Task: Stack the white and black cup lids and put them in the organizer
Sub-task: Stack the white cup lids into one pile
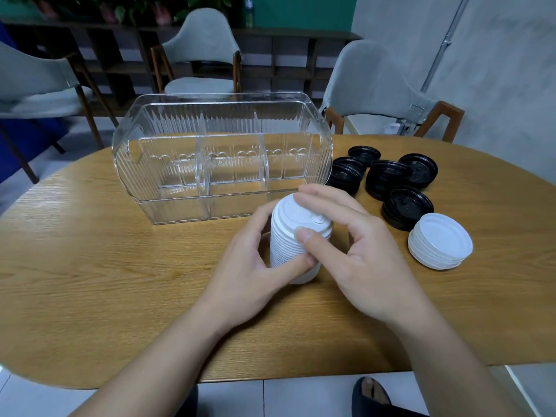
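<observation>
Seemingly bare organizer [222, 164] compartments.

White lids [296, 236], black lids [388, 176], ribbed clear organizer [222, 158].

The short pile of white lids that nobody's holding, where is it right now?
Head view, right side of the wooden table: the short pile of white lids sits just right of the right hand, in front of the black lids.

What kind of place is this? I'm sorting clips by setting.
Probably a cafe or office break area. A wooden table holds black cup lids, padded chairs stand around it, and dark shelving with plants on top lines the far wall.
</observation>
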`<action>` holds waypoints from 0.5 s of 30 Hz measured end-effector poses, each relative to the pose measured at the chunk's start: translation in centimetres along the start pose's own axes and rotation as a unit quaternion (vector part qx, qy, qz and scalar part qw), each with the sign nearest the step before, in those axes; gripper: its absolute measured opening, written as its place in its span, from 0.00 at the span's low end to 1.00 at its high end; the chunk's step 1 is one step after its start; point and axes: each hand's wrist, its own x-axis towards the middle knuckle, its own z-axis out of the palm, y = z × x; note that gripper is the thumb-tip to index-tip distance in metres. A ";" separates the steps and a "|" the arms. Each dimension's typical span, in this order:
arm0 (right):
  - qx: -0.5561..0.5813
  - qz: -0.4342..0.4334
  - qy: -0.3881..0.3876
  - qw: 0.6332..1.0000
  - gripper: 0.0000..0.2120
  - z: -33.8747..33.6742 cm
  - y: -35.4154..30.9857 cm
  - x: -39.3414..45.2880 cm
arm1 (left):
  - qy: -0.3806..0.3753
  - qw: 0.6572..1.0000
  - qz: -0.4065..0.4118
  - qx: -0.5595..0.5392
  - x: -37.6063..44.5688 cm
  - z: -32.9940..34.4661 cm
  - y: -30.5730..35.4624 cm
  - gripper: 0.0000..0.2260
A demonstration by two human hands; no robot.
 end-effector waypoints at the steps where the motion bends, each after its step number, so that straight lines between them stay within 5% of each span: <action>1: 0.007 0.002 -0.010 1.000 0.19 -0.3 0.0 0.0 | -0.008 1.000 0.001 -0.003 0.0 -0.1 0.0 0.31; 5: -0.006 -0.002 -0.032 0.999 0.19 -0.8 0.1 -0.2 | -0.036 0.999 0.005 -0.014 0.0 -0.1 0.0 0.31; 15: 0.012 0.013 0.065 0.998 0.22 0.6 0.6 -1.1 | 0.007 0.999 0.023 0.030 -0.4 0.5 0.4 0.30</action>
